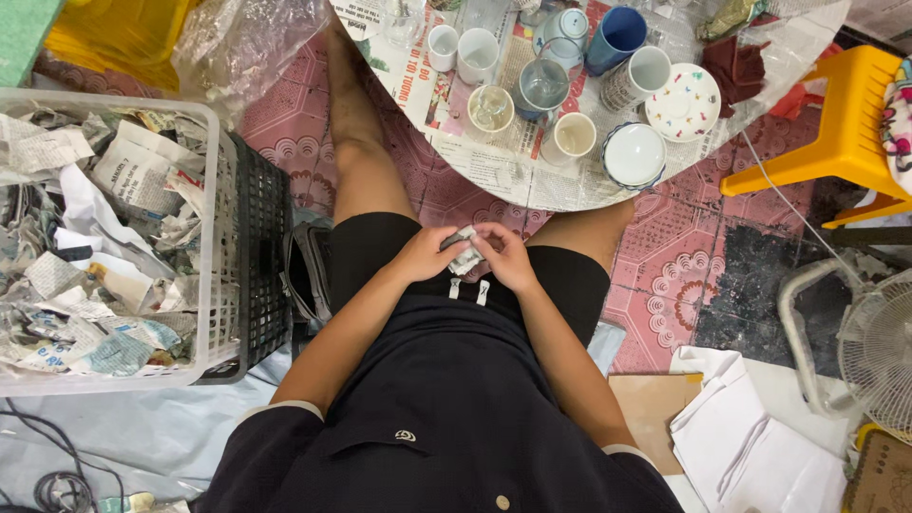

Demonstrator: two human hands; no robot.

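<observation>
Hands, left (425, 255) and right (508, 258), both gripping small newspaper-wrapped item (464, 253) over lap. Wrapping partly undone. Cups (573, 136) unwrapped on desk (494, 166); crumpled newspaper in basket (214, 237).

The scene is viewed steeply downward from a single head-worn camera, close above the lap, with the left hand (425, 255) and right hand (508, 258) centred and a round table (494, 171) just beyond them.

Brown cardboard box (883, 475) at the bottom right corner by the fan, flat brown cardboard piece (651, 404) on the floor beside white paper, clear plastic bag (249, 43) at the top left, no signs or screens
</observation>
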